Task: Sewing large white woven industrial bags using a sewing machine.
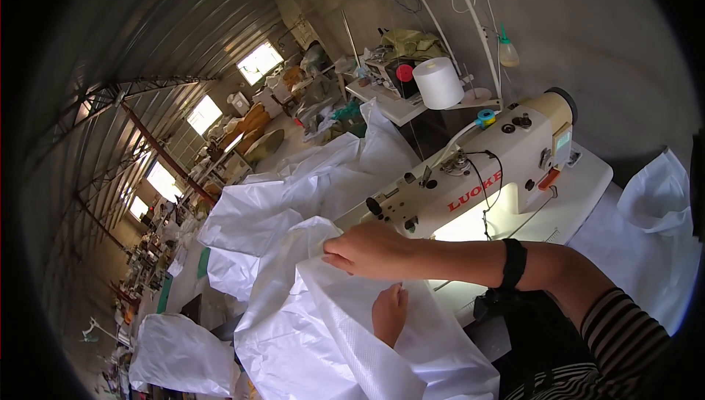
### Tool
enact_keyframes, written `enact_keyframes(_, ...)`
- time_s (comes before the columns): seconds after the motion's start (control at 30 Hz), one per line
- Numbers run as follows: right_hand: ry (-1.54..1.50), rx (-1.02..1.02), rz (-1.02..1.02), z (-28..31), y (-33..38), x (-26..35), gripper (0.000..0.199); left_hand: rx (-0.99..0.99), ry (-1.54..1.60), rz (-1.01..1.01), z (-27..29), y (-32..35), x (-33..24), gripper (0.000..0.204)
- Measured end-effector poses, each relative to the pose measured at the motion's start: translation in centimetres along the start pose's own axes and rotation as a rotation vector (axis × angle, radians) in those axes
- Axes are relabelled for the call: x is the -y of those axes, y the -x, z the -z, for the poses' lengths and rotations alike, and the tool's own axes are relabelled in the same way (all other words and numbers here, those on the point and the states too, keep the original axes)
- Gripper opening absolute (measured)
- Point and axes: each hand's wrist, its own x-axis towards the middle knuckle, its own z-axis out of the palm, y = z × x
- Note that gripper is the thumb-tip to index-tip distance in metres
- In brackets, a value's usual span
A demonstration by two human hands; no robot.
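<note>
While left hand (389,313) half hidden, right hand (369,250) grips white fabric (323,341).

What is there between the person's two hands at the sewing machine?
In the head view, only white woven plastic fabric lies between the right hand, pressing its upper fold, and the left hand, lower down on the same sheet. Nothing else sits between them.

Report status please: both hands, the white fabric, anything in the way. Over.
Right hand flat on white woven fabric, at the sewing machine. Left hand pressing the fabric lower down. More fabric bunched left of the machine; nothing else blocking.
</note>
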Motion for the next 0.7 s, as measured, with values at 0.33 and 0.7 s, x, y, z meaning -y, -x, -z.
enact_keyframes(0.33, -0.03, -0.071, 0.044, -5.0, 16.8, -4.6, 0.027, 0.025, 0.651, 0.149, -5.5, -2.8, 2.3, 0.025)
enact_keyframes(0.7, 0.16, 0.222, -0.103, -11.9, 16.5, -10.2, 0.037, 0.146, 0.604, 0.205, 2.9, 4.8, 2.2, 0.047)
